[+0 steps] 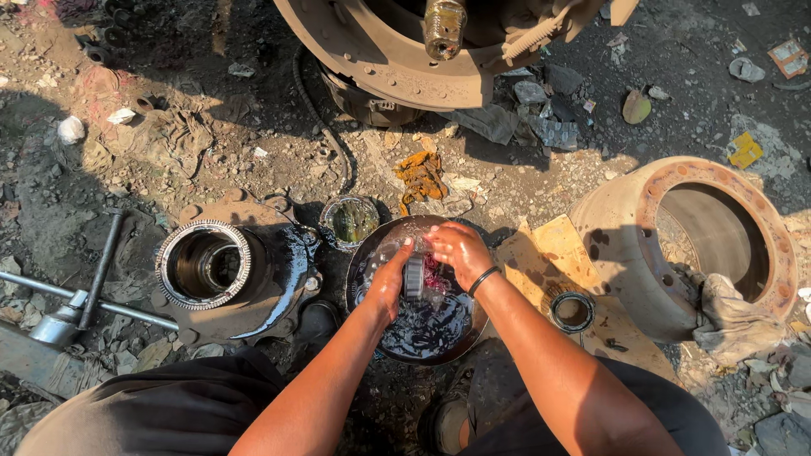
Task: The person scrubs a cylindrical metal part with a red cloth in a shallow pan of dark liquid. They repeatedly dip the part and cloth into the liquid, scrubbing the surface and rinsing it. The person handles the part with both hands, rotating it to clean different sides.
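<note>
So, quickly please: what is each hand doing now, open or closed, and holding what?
Left hand: closed on the bearing over the basin.
Right hand: fingers curled, touching the same bearing; a firm grip cannot be told.

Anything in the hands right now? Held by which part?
Both hands, left hand and right hand, hold a round metal bearing by its opposite sides, over the dark liquid in the pan.
</note>
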